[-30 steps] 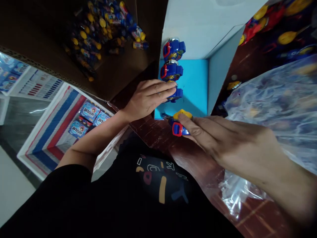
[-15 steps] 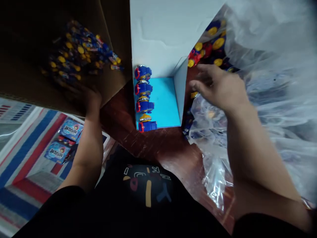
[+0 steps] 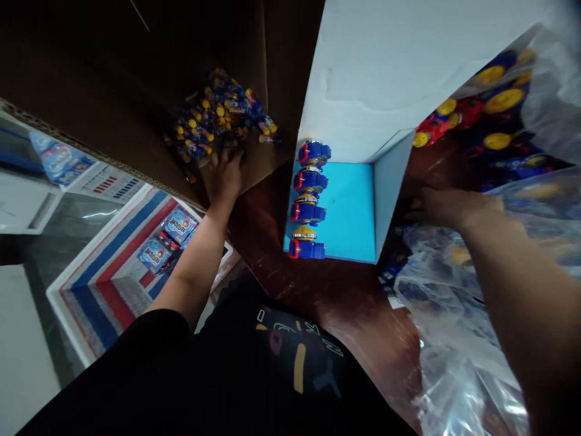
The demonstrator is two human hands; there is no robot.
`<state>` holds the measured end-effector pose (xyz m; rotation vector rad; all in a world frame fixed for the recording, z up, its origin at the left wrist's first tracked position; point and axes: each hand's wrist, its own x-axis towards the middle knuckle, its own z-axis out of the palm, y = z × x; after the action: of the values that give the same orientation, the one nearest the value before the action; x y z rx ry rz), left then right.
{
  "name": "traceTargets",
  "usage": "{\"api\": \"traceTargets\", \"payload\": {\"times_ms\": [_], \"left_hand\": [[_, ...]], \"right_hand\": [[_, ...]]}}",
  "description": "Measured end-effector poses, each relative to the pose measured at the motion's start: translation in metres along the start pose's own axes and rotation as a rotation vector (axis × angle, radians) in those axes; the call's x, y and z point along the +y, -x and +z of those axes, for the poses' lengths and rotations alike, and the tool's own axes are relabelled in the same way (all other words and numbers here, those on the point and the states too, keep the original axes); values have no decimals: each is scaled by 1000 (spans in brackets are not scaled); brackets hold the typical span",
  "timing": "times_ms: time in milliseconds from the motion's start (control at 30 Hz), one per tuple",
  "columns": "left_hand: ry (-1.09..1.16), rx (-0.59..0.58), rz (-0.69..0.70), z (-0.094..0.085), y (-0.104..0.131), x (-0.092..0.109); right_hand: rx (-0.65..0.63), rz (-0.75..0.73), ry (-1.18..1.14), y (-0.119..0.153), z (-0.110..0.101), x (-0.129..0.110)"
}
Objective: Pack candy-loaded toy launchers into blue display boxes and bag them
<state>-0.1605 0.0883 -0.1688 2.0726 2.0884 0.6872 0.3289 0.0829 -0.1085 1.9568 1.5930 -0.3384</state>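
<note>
Reaching into the brown cardboard box, the left hand has its fingers slightly parted and bent at the edge of a pile of small yellow-ended tubes; whether it grips any is too dark to tell. The right hand is beside the clear plastic bag, its fingers shadowed, their opening and hold unclear. Between the hands, four blue toys line the left side of the white box.

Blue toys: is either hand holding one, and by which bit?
It's too dark to tell. The left hand is at the pile in the cardboard box; the right hand is near the plastic bag.
</note>
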Motion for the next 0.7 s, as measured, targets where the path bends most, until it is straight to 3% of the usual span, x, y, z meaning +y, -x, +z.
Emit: {"api": "traceTargets", "payload": {"times_ms": [100, 200, 267, 333, 400, 500, 567, 633, 700], "left_hand": [[-32, 38, -60, 4, -15, 4], [78, 14, -38, 8, -26, 5], [200, 38, -35, 5, -24, 6], [322, 72, -9, -6, -10, 15], [523, 66, 14, -24, 14, 35], [1044, -89, 47, -56, 54, 86], [1238, -236, 93, -75, 74, 124], [1250, -372, 159, -90, 87, 153], [1198, -473, 216, -101, 93, 169]], "right_hand": [[7, 76, -57, -1, -4, 4], [64, 47, -125, 8, -11, 18], [193, -14, -235, 28, -15, 32], [411, -178, -519, 58, -15, 45], [576, -431, -920, 94, -12, 48], [546, -762, -1314, 139, -5, 28], [502, -968, -1353, 155, -5, 3], [496, -1167, -1285, 163, -8, -21], [487, -1286, -1240, 165, -12, -38]]}}
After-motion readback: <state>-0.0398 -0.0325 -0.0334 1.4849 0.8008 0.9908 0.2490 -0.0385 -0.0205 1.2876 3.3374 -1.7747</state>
